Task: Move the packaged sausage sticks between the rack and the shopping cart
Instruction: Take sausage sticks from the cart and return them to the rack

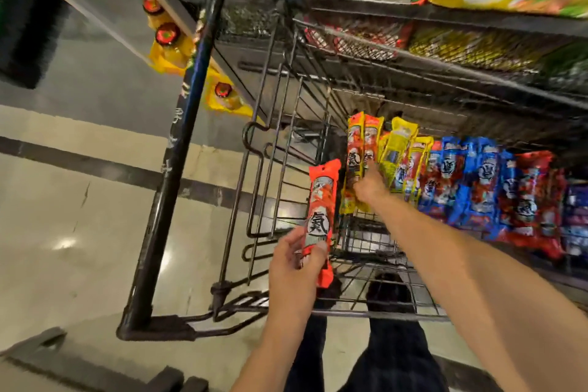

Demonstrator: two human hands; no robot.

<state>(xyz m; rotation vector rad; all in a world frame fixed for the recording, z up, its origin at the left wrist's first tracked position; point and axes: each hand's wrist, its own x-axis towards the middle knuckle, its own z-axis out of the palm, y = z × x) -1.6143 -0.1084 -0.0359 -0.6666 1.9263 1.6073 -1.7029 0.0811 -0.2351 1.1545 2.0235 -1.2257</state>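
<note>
shopping cart [165,200]: parked right up against the rack [477,22], wire basket open at the top. My worry is the wide gaps in the wire. A skinny pack dropped near the left wall could poke through and land on the floor.

left hand [294,264]: wrapped around the bottom third of 1 red pack [319,200]. The grip is low and the pack is long, so I think it could tip or slide out if the hand moves fast. The fingers [288,240] curl around its left edge and the thumb presses the front. The rest of the pack sticks straight up past the fingertips, over the near-left part of the basket.

right hand [370,189]: reaching into the left end of the rack's row, lying on the lower half of 2 orange packs [356,143]. The back of the hand faces the camera, so I can't tell if it's actually clamped on them or just touching. The risk is that a pull here drags both at once, or snags the neighbours. The tops of the packs stand well above the knuckles.

yellow packs [401,153]: just to the right of that hand, touching the orange ones and leaning a bit. I'd guess these get knocked loose first.

blue packs [458,175]: further right along the row with more red ones, nowhere near either hand.
</note>
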